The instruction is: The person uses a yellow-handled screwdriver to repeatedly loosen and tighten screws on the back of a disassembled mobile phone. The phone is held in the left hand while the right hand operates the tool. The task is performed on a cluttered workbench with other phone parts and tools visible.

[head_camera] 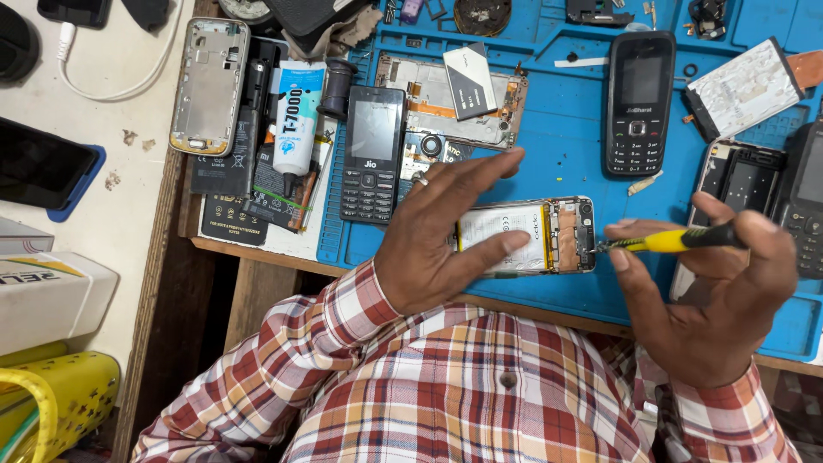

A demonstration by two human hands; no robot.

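Blue matting (557,129) is covering the bench in the head view, and on it the person is working on an opened phone (527,236) with its back off, a white battery (501,237) showing inside the frame. The left hand (437,236) is lying over the near end of that phone, fingers spread flat and pressing it down against the mat rather than gripping it. The right hand (716,291) is pinching a yellow-and-black screwdriver (673,240) between thumb and fingertips, and the tip is sitting at the upper end of the phone, beside the camera corner. Judging from this, a screw at that end is being turned; the step in hand looks like undoing the inner fixings, and the next move is likely calling for keeping the tip seated while the phone is being held from sliding. Two black keypad phones (639,103) are lying well apart behind, with a glue tube (296,116) off to the left, near a bare phone frame (208,86)
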